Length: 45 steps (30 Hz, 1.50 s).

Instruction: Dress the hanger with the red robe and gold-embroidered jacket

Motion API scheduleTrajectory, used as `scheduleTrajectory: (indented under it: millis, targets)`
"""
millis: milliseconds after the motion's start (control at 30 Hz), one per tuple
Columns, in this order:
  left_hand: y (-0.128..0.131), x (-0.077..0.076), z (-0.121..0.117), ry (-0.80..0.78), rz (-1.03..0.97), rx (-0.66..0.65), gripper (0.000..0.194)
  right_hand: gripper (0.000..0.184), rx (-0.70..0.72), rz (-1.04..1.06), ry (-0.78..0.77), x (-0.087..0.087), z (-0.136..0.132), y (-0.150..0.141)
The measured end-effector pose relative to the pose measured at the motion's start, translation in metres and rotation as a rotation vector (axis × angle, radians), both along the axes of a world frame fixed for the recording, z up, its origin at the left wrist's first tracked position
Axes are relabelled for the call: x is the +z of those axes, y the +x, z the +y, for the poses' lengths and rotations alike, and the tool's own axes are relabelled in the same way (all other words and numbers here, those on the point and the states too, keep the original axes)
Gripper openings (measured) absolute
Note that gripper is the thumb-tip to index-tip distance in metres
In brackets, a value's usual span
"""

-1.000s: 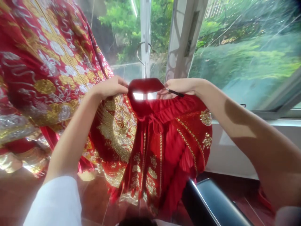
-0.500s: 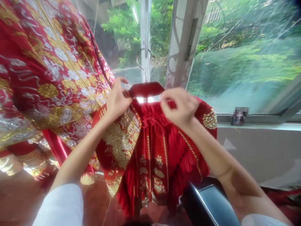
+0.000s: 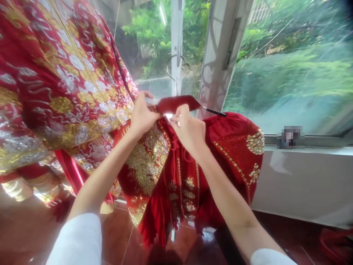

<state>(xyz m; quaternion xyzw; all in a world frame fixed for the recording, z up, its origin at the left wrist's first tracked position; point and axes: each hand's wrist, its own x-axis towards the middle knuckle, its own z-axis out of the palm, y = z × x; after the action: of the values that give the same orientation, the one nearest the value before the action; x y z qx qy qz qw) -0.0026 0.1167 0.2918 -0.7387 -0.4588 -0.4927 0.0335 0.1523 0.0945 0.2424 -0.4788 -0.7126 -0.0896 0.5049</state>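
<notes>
A red embroidered jacket (image 3: 146,167) with gold beadwork hangs open at the front on a hanger (image 3: 216,111) with a metal hook. Its red collar (image 3: 179,104) stands up at the back of the neck. Inside it hangs a red pleated skirt (image 3: 189,184) with gold motifs and a tied cord. My left hand (image 3: 145,116) grips the jacket's left shoulder by the collar, thumb over the cloth. My right hand (image 3: 190,129) is pinched in front of the neck opening; what lies between its fingertips is too small to tell. The hanger's dark right arm shows bare above the cloth.
On the left hangs a larger red garment (image 3: 91,92) with gold and silver embroidery. Windows (image 3: 289,73) stand behind, over a sill (image 3: 325,150) bearing a small blurred object (image 3: 290,137). Reddish floor tiles (image 3: 116,235) lie below.
My right hand has moved left and closed to a pinch at the neck opening. The hanger's right arm is now exposed. A dark box-like object at lower right has mostly left view.
</notes>
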Motion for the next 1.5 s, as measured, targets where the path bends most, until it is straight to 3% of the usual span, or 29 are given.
scheduleTrajectory:
  millis: [133, 233, 367, 533, 633, 733, 900, 1067, 1167, 1333, 1500]
  targets:
    - [-0.001, 0.0, 0.002, -0.003, 0.003, -0.018, 0.057, 0.027, 0.138, -0.009, -0.031, 0.005, 0.005, 0.0]
    - [-0.003, 0.003, -0.004, -0.021, 0.029, -0.051, 0.06, 0.032, 0.186, 0.115, -0.022, 0.004, 0.008, -0.001]
    - [0.0, 0.016, -0.021, -0.048, 0.246, -0.116, 0.072, 0.034, 0.193, 0.335, 0.033, 0.001, 0.01, -0.004]
    - [0.014, 0.033, -0.025, -0.075, 0.399, -0.126, 0.089, 0.034, 0.162, 0.427, 0.006, 0.003, 0.009, -0.004]
    - [0.016, 0.027, -0.018, -0.032, 0.387, -0.011, 0.085, 0.034, 0.189, 0.359, -0.005, 0.003, 0.006, 0.002]
    - [0.012, 0.012, -0.013, 0.049, 0.307, 0.066, 0.075, 0.037, 0.108, 0.232, -0.006, 0.005, 0.001, 0.009]
    - [0.01, -0.003, -0.006, 0.096, 0.095, 0.024, 0.069, 0.048, 0.053, 0.023, -0.142, 0.012, -0.009, 0.01]
    - [0.013, -0.007, 0.002, 0.158, 0.071, 0.002, 0.062, 0.052, 0.011, -0.009, -0.202, 0.012, -0.012, 0.004]
    - [0.009, -0.004, 0.0, 0.207, 0.198, -0.007, 0.068, 0.044, 0.024, 0.137, -0.163, 0.007, -0.008, 0.003]
    - [0.013, 0.014, -0.019, 0.33, 0.627, -0.021, 0.088, 0.033, 0.117, 0.417, -0.069, 0.006, 0.002, 0.006]
    - [0.041, 0.022, -0.034, 0.214, 0.831, 0.221, 0.088, 0.034, 0.157, 0.532, -0.024, 0.01, 0.008, 0.004]
